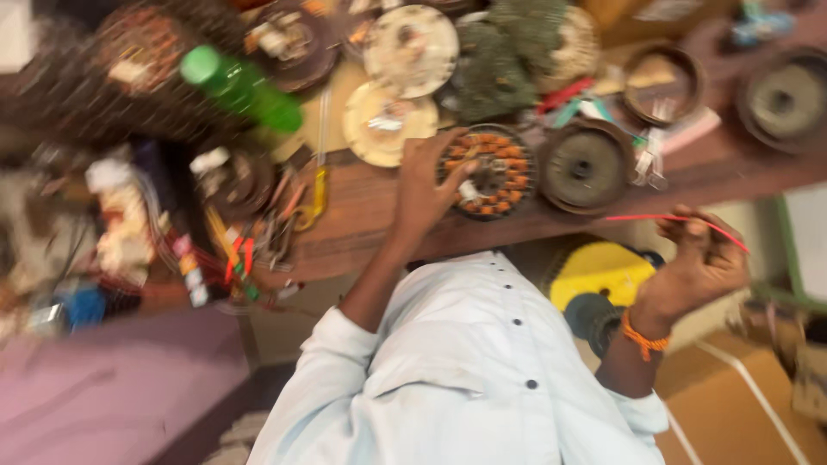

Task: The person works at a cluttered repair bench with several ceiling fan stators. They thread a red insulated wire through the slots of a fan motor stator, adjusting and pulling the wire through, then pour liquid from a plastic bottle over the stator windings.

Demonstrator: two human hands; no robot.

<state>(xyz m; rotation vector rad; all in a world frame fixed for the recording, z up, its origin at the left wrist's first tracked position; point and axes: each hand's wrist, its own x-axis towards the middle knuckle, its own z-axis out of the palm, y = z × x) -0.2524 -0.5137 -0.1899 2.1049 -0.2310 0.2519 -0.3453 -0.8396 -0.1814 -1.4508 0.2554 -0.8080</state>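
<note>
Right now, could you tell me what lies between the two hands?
In the head view, between the left hand on the copper-wound coil ring and the right hand: a dark round disc.

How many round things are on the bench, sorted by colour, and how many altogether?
Cream round plates: 2
Dark round metal parts: 3
Round winding with orange coils, touched by the left hand: 1
Total: 6, though blur may hide more.

Crowded bench, little free room

We find bare wood (362, 211) beside the stator (489, 172); plates (388, 120), bottle (245, 86) and rotor (586, 165) hem it.
</note>
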